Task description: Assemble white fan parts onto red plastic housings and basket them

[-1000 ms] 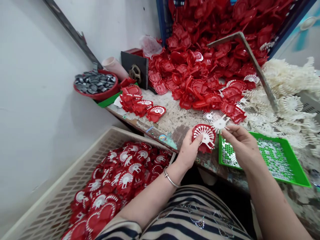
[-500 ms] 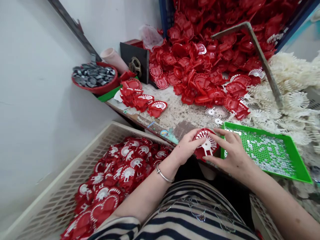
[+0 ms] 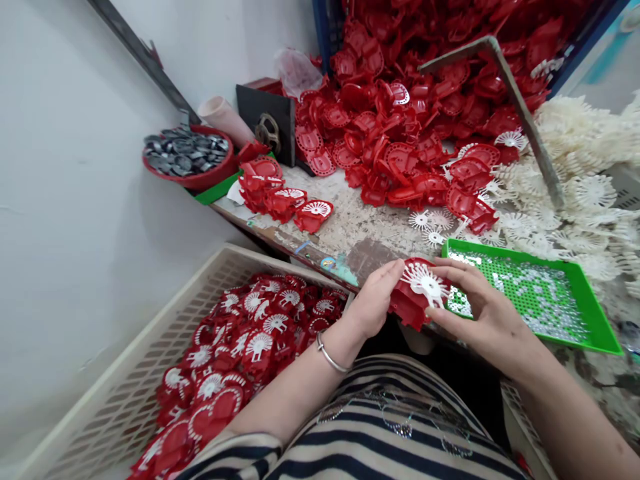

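My left hand (image 3: pixel 374 300) is closed on the left edge of a red plastic shell (image 3: pixel 409 305), just over the table's front edge. A white plastic spoked piece (image 3: pixel 429 285), shaped like a fan with two short legs, is pinched between the fingertips and thumb of my right hand (image 3: pixel 483 303). It lies tilted across the shell's right part and overlaps its rim; whether it touches the shell all over, I cannot tell. Just beyond my right hand is a green tray (image 3: pixel 597 320) with many small shiny metal bits.
Loose red shells (image 3: pixel 400 160) heap at the back, below a bent metal bar (image 3: pixel 525 113). White spoked pieces (image 3: pixel 590 193) pile at right. A cream crate (image 3: pixel 125 353) of red-and-white parts stands lower left. A red bowl (image 3: pixel 230 163) holds grey parts. Several red shells (image 3: pixel 314 217) line the table edge.
The white spoked piece has shifted right and turned across the red shell, together with my right hand. My left thumb has come off the white piece onto the shell's edge.
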Demonstrator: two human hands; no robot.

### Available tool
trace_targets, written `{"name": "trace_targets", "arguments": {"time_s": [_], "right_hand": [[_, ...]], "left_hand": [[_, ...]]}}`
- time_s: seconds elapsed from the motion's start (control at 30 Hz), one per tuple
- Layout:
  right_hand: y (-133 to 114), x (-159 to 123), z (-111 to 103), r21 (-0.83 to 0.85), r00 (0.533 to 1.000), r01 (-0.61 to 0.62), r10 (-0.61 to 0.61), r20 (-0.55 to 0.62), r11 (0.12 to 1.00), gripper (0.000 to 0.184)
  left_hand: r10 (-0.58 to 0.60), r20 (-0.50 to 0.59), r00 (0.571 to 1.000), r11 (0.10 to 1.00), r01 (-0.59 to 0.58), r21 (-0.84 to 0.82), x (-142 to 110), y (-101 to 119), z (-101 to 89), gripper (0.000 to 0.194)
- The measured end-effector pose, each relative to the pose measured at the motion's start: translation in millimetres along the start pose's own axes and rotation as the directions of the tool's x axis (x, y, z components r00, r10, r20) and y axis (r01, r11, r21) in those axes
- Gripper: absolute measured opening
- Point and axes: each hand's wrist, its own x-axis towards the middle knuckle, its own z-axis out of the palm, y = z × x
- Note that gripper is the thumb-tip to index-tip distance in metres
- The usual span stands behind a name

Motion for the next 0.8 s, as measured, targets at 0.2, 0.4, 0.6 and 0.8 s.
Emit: {"name": "trace_targets", "arguments": {"time_s": [0.2,0.4,0.6,0.8], "right_hand": [[11,-1,16,-0.405,0.951,0.116,-0.22,-0.219,0.907,0.051],[13,-7,29,-0.494,0.942,0.086,-0.232,-0.242,0.865,0.049],[8,-15,33,-0.495,0.945,0.053,-0.204,-0.255,0.867,0.048],[12,-19,40,-0.47,0.948,0.051,-0.191,-0.256,0.881,0.048]], "left_hand": [[0.164,-0.057,0.985,0.986,-0.162,0.029,-6,-15,4.6,0.038],[0.13,-0.063,0.989,0.989,-0.125,0.076,-12,-17,8.9,0.035],[0.119,-0.074,0.99,0.991,-0.114,0.069,-13,-15,12.5,0.032],[0.116,-0.111,0.987,0.988,-0.103,0.118,-13,-16,13.1,0.032]]}}
